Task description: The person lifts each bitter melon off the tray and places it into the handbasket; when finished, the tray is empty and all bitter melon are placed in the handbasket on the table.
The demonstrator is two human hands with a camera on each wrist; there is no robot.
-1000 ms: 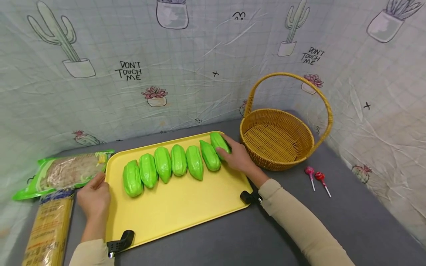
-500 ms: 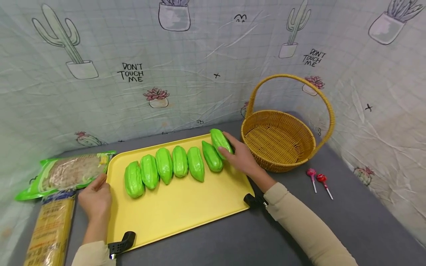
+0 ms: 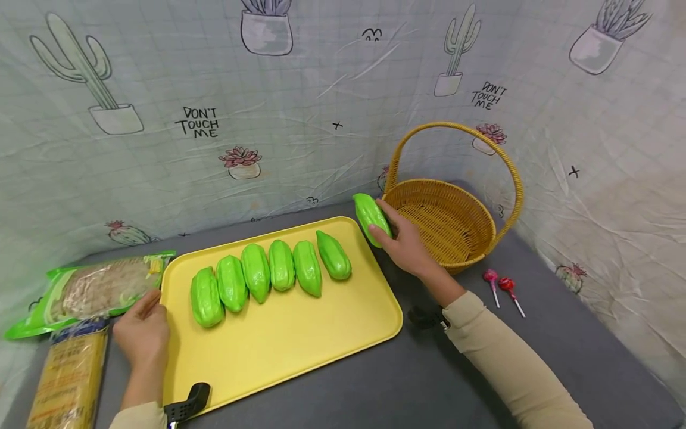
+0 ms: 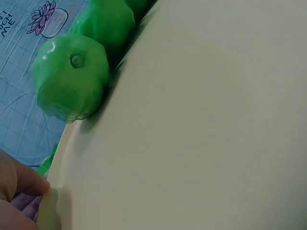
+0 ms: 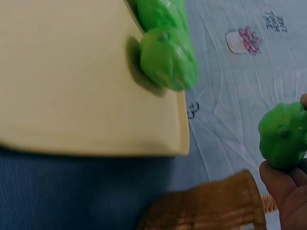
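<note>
My right hand (image 3: 404,241) grips a glossy green ridged fruit (image 3: 368,215), shaped like a small papaya, between thumb and fingers. It is raised off the tray, between the tray's far right corner and the wicker basket (image 3: 485,256). In the right wrist view the held fruit (image 5: 282,136) shows its stem end. Several like fruits (image 3: 281,265) lie in a row along the far side of the yellow tray (image 3: 278,339). My left hand (image 3: 143,330) pinches the tray's left rim; the left wrist view shows the thumb (image 4: 36,182) on that edge, other fingers partly hidden.
The round basket has a tall arched handle and nothing visible inside. Two lollipops (image 3: 506,283) lie right of it. A green-edged clear bag (image 3: 104,289) and a pack of yellow sticks (image 3: 69,378) lie left of the tray. A printed cloth (image 3: 300,119) hangs behind the table.
My right hand has lifted the rightmost fruit from the tray's far right corner and carried it right, past the rim towards the basket. The left hand stays at the tray's left edge.
</note>
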